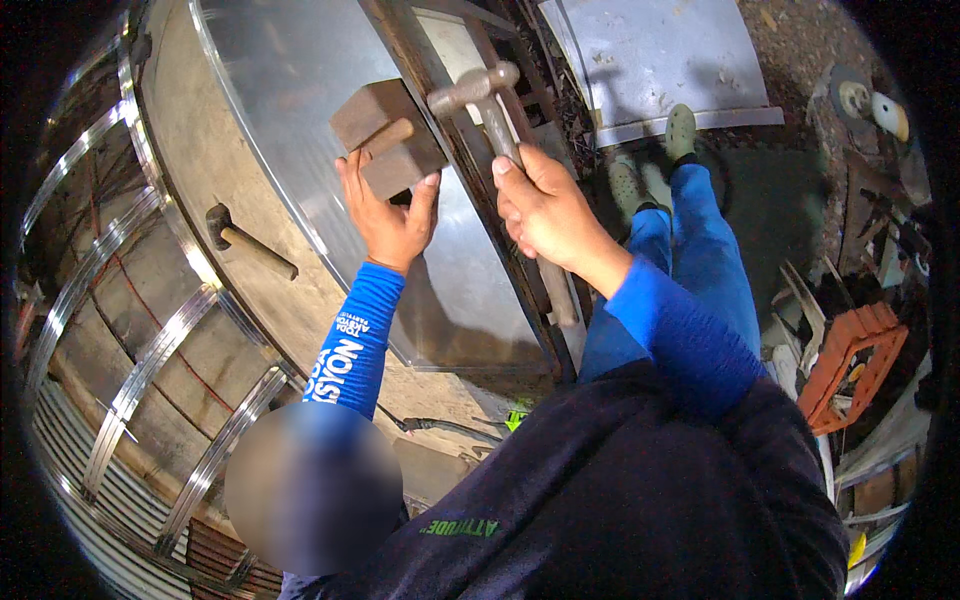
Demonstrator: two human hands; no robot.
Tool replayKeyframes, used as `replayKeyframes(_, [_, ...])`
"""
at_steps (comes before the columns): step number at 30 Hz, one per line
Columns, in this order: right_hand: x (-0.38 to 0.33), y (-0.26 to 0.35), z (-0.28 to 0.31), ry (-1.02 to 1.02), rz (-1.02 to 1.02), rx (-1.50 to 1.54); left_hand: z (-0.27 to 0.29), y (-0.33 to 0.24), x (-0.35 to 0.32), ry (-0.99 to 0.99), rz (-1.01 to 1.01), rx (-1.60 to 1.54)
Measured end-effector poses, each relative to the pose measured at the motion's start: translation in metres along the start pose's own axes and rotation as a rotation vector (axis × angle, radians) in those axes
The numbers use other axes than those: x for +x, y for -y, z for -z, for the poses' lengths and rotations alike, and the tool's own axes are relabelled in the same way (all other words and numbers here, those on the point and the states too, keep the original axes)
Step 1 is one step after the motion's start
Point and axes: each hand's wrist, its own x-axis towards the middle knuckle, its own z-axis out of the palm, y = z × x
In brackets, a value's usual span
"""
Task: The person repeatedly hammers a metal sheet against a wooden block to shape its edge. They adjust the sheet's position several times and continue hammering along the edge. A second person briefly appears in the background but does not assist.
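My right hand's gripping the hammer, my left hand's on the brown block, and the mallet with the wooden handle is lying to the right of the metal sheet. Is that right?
Not quite: the mallet lies to the left of the metal sheet, as the head view shows. The rest is right.

Lettering [336, 372] on blue sleeve [366, 322], dark shirt [610, 480]

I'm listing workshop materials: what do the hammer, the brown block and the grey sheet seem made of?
Hammer: head probably steel, from its dull metallic sheen; handle perhaps wood, brownish and worn. Block: matte brown, maybe rusty metal or wood; unclear. Sheet: likely smooth metal, given its glossy reflections.
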Motion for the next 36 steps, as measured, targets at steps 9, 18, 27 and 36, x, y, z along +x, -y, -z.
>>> replayKeyframes(9, [0.009,0.018,-0.012,-0.168,0.128,0.197,0.0,0.0,0.0,0.054,-0.037,0.105])
replayKeyframes(18, [0.015,0.029,-0.011,-0.316,0.221,0.326,0.001,-0.005,0.006,0.071,-0.025,0.156])
replayKeyframes(27, [0.029,0.041,-0.005,-0.275,0.299,0.266,0.002,-0.009,0.008,0.05,-0.005,0.142])
replayKeyframes(36, [0.012,0.041,0.052,-0.073,0.069,0.181,0.0,-0.008,0.005,0.059,0.047,0.187])
